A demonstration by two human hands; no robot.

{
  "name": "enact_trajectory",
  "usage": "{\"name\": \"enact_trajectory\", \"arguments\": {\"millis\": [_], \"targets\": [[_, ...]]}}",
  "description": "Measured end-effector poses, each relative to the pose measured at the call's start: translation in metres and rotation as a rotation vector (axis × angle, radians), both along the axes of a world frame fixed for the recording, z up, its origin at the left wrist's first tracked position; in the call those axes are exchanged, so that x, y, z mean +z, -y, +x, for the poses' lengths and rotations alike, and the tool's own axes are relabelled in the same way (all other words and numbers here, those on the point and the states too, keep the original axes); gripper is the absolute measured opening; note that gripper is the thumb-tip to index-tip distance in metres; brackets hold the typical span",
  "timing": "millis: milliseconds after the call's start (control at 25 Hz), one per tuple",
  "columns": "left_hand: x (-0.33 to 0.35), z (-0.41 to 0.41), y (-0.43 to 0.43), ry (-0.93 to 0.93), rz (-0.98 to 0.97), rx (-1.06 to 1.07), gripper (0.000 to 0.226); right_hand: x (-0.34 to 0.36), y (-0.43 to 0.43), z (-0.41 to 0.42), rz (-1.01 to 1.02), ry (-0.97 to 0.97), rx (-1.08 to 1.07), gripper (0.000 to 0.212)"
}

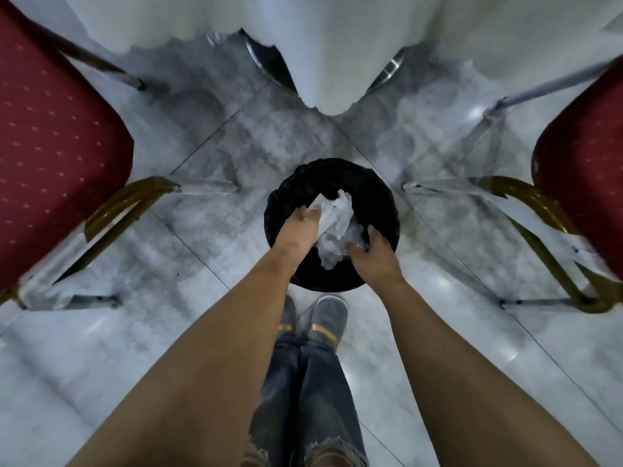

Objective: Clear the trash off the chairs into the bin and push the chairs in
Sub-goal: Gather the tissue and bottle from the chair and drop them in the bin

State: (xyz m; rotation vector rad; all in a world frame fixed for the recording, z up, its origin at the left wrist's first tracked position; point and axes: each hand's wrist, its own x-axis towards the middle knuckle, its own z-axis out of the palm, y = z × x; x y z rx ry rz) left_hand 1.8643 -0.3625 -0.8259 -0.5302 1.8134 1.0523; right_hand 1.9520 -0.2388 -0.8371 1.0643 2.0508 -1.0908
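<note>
A round black bin point(364, 183) lined with a black bag stands on the floor right in front of my feet. Over its mouth is a bundle of crumpled white paper and clear plastic trash point(333, 224). My left hand point(300, 227) presses against the left side of the trash, fingers pointing down into the bin. My right hand point(372, 254) grips the right side of it. A red padded chair with gold legs point(57, 139) stands at the left, and another red chair point(586, 170) at the right; both seats show no trash.
A table draped in a white cloth point(320, 45) hangs to the floor just beyond the bin, with chrome table legs point(259, 62) showing beneath. The floor is glossy grey marble tile. My grey shoes point(323, 315) stand behind the bin.
</note>
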Motion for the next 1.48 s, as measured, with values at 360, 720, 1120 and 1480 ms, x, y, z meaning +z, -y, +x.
{"name": "enact_trajectory", "arguments": {"millis": [360,720,1120,1480], "targets": [[0.096,0.007,-0.055,-0.451,-0.142,-0.628,0.064,0.108,-0.049,0.017,0.417,-0.086,0.064,0.071],[0.138,0.048,-0.209,-0.638,-0.100,-0.878,0.070,0.156,-0.188,0.091,0.709,-0.069,-0.088,0.074],[0.130,0.079,-0.416,-0.634,-0.131,-0.839,0.081,0.150,-0.370,0.108,0.803,-0.143,-0.176,0.084],[0.107,0.046,-0.507,-0.605,-0.284,-0.701,0.084,0.119,-0.454,0.071,0.546,-0.115,-0.263,0.120]]}}
